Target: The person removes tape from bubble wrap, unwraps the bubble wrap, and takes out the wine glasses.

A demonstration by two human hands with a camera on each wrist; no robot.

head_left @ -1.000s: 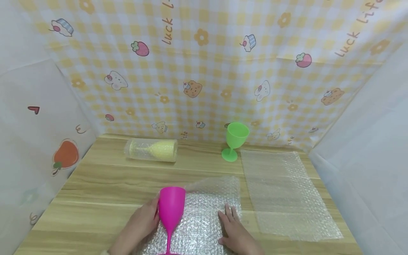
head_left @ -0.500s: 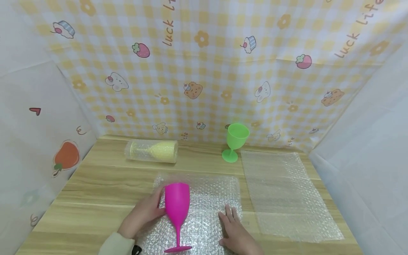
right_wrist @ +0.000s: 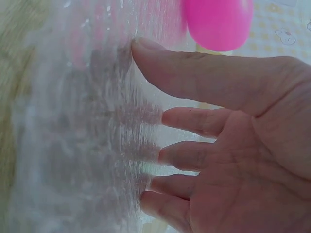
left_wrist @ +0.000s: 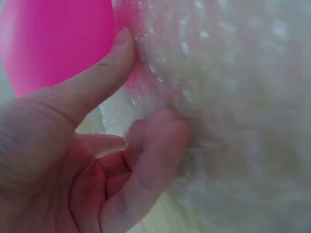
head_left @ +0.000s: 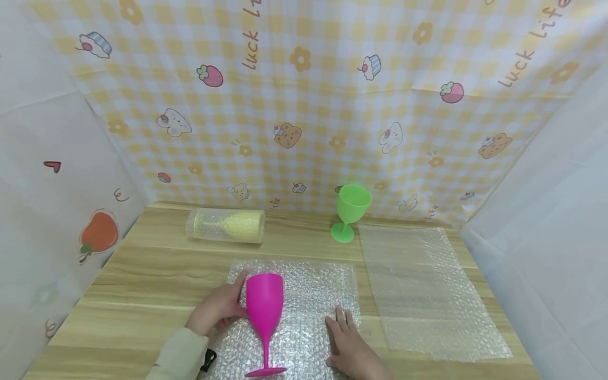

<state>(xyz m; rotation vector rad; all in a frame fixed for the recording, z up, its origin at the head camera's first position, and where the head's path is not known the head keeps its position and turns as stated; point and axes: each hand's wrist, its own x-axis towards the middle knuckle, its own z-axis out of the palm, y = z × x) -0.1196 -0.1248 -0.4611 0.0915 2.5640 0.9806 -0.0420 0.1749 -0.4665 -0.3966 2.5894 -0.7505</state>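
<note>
1. Magenta goblet (head_left: 264,302): probably light, stiff, smooth plastic, apt to roll; best held round its deep bowl, sparing the slim stem.
2. It lies rim far, foot near, on bubble wrap (head_left: 311,298).
3. Left hand (head_left: 219,306): loosely spread beside the bowl; right hand (head_left: 352,347): fingers spread, touching the wrap's right side.

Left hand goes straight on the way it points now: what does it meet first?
Most likely the pink goblet: in the head view, the left hand angles toward its bowl. Depth is unclear; the thumb may already be touching it.
</note>
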